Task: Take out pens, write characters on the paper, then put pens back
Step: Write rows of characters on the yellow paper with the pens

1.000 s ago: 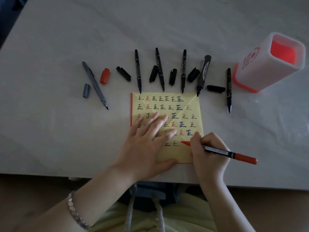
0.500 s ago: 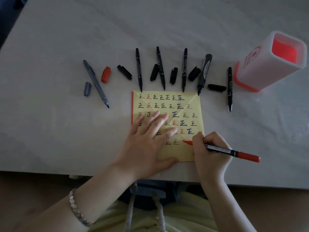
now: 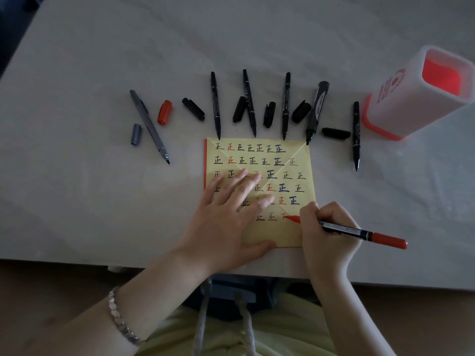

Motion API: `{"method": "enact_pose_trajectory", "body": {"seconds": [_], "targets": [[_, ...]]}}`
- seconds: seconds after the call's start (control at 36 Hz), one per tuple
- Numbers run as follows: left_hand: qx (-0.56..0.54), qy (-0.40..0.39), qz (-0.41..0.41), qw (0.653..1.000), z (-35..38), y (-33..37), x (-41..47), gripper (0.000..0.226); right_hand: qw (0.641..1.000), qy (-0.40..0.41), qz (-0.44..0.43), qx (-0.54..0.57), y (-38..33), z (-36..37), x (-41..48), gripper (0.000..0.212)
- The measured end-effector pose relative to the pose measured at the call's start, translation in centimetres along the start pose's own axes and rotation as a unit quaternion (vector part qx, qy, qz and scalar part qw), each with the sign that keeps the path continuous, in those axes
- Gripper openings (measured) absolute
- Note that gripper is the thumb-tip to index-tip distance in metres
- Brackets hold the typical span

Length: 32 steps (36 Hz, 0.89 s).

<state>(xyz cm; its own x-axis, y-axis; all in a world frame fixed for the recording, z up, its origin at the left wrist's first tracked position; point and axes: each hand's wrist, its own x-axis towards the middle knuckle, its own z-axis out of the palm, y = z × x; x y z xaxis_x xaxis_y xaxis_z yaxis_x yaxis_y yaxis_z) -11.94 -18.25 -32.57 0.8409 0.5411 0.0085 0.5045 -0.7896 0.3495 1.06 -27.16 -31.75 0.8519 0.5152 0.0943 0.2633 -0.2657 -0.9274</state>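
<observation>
Operator: Between the earlier frame and this one, the red pen (image 3: 359, 231) has edged its tip along the bottom row. Two fresh red strokes, an unfinished character, now lie beside it on the yellow paper (image 3: 300, 155). As I read it from here, the right hand (image 3: 326, 235) pinches the pen near its tip, fingers curled round the barrel. The left hand (image 3: 226, 217) lies flat, fingers straight and spread, pressing the sheet to the table (image 3: 102, 60).

Observer: Where is the risk?

Operator: Three causes, I judge. (a) The left fingers rest over written rows, so a slide could smear ink not yet dry. (b) If that palm lifts mid-stroke, the folded sheet may skid and the stroke go astray. (c) Six other pens lie uncapped beyond the far edge, and the thick marker (image 3: 317, 109) has its tip at the sheet's corner. A nudge of the paper could blot it, and the nibs may dry. The red cap (image 3: 164, 112) lies well apart to the left, and the holder (image 3: 411, 98) stands far right.
</observation>
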Motion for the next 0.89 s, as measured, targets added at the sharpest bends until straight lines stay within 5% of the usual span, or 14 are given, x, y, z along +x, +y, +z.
{"method": "enact_pose_trajectory", "body": {"seconds": [0.47,0.89], "targets": [[-0.002,-0.002,0.003,1.0,-0.05,-0.02,0.0,0.068,0.999,-0.046,-0.016,0.009,-0.09,0.01,-0.08,0.037],[0.016,0.006,0.017,1.0,0.32,-0.24,-0.05,0.069,0.997,0.054,0.033,0.047,0.0,-0.02,0.33,0.037]]}}
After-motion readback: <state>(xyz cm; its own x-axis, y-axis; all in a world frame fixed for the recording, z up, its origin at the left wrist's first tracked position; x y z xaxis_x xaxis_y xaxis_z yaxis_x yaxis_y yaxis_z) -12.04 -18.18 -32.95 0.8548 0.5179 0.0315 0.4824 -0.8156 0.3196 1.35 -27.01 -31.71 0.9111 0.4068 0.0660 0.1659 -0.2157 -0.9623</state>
